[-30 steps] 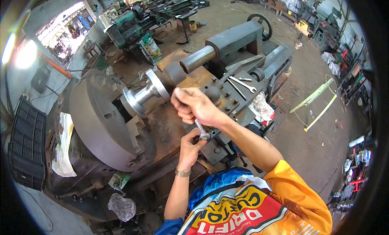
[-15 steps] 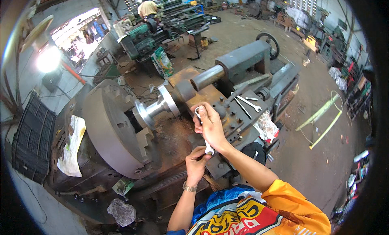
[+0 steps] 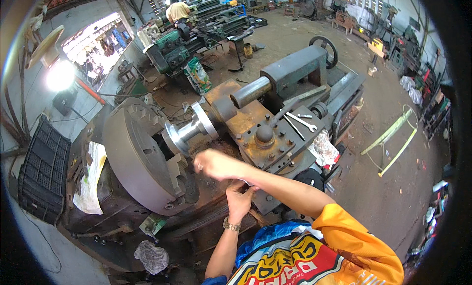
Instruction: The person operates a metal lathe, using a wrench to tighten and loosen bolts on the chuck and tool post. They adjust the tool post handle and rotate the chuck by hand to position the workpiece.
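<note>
My right hand (image 3: 214, 164), smeared by motion, is a fist near the lower edge of the chuck jaws. It grips the ring end of a wrench, which my own hand and forearm almost wholly hide. Only a pale sliver of the wrench (image 3: 245, 181) shows beside my left fingers. My left hand (image 3: 238, 199), with a metal-band watch at the wrist, is closed around the wrench's jaw end, low at the front of the lathe's tool carriage. A shiny flanged metal workpiece (image 3: 188, 131) sits against the big round lathe chuck (image 3: 135, 157), beyond my right hand.
A rusty tool post (image 3: 264, 135) rises from the carriage. A spare wrench (image 3: 306, 123) and a thin rod lie behind it, near a crumpled rag (image 3: 323, 150). The tailstock (image 3: 295, 66) stands beyond. A person (image 3: 177, 12) is at another green lathe.
My right hand has swung left and toward the chuck, away from the tool post, taking the wrench's ring end along. The left hand has stayed at the jaw end.
</note>
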The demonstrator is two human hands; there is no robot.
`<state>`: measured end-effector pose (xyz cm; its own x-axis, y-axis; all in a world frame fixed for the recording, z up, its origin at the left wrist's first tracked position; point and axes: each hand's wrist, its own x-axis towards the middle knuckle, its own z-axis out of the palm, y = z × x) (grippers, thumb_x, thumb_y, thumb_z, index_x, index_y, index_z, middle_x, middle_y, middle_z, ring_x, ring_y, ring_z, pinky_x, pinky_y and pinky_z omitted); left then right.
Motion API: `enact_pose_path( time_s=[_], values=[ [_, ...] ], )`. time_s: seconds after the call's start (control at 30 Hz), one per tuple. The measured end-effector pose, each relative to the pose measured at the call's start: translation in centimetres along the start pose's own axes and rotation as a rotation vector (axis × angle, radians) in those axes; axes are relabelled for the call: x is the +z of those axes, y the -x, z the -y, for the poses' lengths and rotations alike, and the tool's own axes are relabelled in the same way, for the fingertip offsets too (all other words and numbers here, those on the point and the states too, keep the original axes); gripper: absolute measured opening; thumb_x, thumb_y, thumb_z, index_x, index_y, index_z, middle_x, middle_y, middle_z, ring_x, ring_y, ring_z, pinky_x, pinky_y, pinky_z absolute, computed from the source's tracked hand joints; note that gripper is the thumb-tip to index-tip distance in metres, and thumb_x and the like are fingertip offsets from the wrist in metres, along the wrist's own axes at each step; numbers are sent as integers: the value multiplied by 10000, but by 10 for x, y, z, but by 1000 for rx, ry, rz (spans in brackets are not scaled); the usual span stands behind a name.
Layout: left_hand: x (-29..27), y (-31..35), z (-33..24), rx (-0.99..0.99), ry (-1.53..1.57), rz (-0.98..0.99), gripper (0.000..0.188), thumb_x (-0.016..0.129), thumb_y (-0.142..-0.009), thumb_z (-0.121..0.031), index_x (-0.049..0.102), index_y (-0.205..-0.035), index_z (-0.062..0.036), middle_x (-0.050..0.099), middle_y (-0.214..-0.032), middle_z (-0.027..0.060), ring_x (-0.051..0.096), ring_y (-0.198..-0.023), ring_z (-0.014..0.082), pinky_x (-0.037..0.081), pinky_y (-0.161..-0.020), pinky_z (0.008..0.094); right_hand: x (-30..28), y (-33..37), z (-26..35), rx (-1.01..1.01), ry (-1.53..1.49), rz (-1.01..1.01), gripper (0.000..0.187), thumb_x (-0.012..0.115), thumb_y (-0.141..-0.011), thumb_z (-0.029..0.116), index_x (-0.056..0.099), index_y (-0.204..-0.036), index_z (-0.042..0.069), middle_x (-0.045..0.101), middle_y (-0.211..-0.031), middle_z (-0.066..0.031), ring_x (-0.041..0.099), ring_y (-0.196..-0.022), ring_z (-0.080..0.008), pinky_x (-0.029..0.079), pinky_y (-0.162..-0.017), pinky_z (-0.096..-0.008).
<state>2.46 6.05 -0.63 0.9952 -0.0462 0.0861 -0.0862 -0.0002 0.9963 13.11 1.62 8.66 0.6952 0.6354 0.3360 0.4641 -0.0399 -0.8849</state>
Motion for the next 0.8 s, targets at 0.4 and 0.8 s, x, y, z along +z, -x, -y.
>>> enact_pose_path(
  time_s=[0.4,0.8],
  values=[
    [-4,-4,-12,248,-118,46,230,662,-750,183,642,-918,27,624,-987,72,610,-896,139,493,-770,241,7,180,63,-564,413,228,337,751,-835,207,517,-621,94,518,-640,-25,523,-693,-213,416,-653,-346],
    [4,-5,-12,52,242,81,297,717,-815,133,545,-995,-30,577,-984,20,538,-891,92,486,-836,251,-69,165,9,-247,-1139,-812,526,522,-1003,261,288,-544,151,219,-437,27,181,-405,-106,166,-422,-300]
  ],
)
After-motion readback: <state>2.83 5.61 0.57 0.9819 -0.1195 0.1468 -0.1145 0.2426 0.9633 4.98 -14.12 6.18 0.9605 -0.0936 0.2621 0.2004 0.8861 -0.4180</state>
